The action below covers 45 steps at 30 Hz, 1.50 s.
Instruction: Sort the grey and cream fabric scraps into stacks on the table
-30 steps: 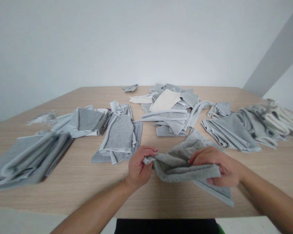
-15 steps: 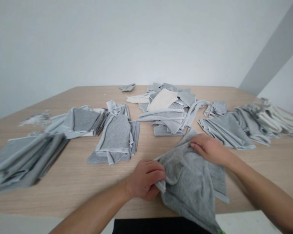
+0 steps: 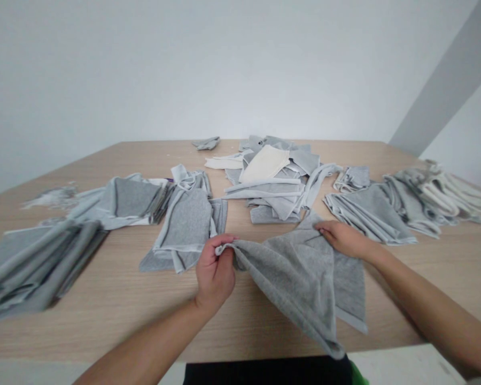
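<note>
A grey piece of fabric (image 3: 292, 272) is stretched between my two hands, above the near part of the table. My left hand (image 3: 216, 272) pinches its left corner, raised off the wood. Its upper right part is gripped by my right hand (image 3: 342, 238), thumb and fingers closed on the cloth. The lower edge hangs loosely towards the table's front edge. Another grey panel with a pale hem (image 3: 350, 291) shows under or behind it at the right; I cannot tell whether the two are joined.
Folded grey cloth stacks lie at the far left (image 3: 44, 267), left of centre (image 3: 186, 219) and on the right (image 3: 369, 211). A loose heap of scraps with a cream piece (image 3: 264, 163) sits at the back middle. White lint (image 3: 52, 197) lies on the wooden table (image 3: 116, 310).
My left hand has moved left and up, pulling the fabric corner out and spreading the cloth. The fabric's lower end has risen off my lap. My right hand has barely shifted.
</note>
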{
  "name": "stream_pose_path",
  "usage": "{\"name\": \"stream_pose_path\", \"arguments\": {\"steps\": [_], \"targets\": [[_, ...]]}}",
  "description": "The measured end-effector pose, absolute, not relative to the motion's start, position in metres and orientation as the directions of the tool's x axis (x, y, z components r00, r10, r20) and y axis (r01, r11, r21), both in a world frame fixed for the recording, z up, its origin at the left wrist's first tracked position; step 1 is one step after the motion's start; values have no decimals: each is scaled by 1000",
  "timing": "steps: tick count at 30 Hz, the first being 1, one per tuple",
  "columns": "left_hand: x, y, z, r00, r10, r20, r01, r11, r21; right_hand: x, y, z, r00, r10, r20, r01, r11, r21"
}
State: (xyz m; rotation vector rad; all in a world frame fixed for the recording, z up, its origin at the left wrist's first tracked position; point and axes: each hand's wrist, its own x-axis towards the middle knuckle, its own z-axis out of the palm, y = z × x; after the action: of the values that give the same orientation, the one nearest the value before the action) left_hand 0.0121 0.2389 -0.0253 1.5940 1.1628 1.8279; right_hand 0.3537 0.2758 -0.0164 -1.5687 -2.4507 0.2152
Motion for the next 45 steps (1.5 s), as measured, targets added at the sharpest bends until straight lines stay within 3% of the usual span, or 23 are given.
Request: {"name": "stream_pose_path", "arguments": {"steps": [3, 11, 18, 21, 26, 30, 36, 39, 45], "targets": [[11, 247, -31, -325, 814, 481, 147, -459, 876, 359, 280, -22, -416, 905, 86, 872, 424, -244], [4, 260, -35, -454, 761, 463, 173, -435, 884, 357, 280, -27, -445, 884, 143, 855, 467, -226], [4, 254, -31, -407, 770, 490, 278, -407, 870, 328, 257, -9, -494, 813, 309, 798, 565, -211], [6, 250, -27, -371, 763, 529, 330, -424, 843, 299, 230, -1, -613, 737, 285, 711, 672, -208], [8, 242, -20, -284, 713, 641, 443, -495, 747, 256, 189, -3, -813, 568, 125, 526, 810, -259], [9, 238, -16, -264, 677, 687, 485, -522, 701, 240, 173, -10, -854, 515, 67, 487, 839, -240], [9, 235, -15, -243, 670, 701, 520, -521, 678, 234, 163, -27, -801, 557, 221, 542, 831, -127], [8, 235, -14, -253, 672, 696, 510, -518, 686, 239, 163, -21, -755, 567, 330, 524, 824, -216], [6, 239, -12, -283, 703, 652, 447, -505, 738, 256, 173, 17, -476, 734, 485, 439, 676, -592]]}}
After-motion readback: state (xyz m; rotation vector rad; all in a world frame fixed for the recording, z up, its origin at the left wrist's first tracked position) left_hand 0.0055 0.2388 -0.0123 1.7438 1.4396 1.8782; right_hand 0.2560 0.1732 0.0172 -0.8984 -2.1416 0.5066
